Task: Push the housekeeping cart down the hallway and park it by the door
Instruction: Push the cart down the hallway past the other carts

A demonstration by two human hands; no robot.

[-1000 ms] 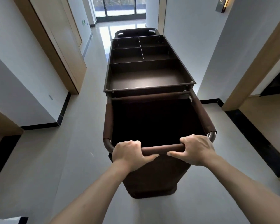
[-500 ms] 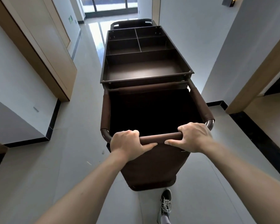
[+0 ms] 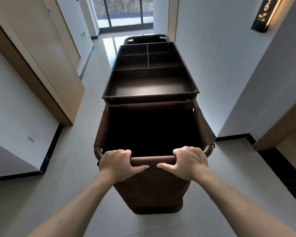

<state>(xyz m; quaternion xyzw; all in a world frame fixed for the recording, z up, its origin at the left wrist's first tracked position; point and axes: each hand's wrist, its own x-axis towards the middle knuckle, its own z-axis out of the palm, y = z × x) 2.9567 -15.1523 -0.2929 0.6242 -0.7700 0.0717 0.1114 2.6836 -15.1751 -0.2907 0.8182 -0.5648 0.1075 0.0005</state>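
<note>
A dark brown housekeeping cart [image 3: 150,86] stands in front of me, pointing down the hallway. Its top is a tray split into several bare compartments, and a deep brown fabric bag [image 3: 152,190] hangs at the near end. My left hand [image 3: 117,164] grips the cart's brown handle bar [image 3: 152,159] on the left. My right hand [image 3: 189,161] grips the same bar on the right. Both thumbs lie under the bar, pointing at each other.
A tan wooden door [image 3: 36,53] is set in the left wall close by. On the right are a wooden door frame [image 3: 280,127] and a lit room number sign [image 3: 263,13]. White walls with black skirting narrow the passage. A glass door [image 3: 125,12] ends the hallway.
The cart and I have rolled forward down the hallway. The left door is nearer and the right door frame has slid back beside me. My grip on the bar is unchanged.
</note>
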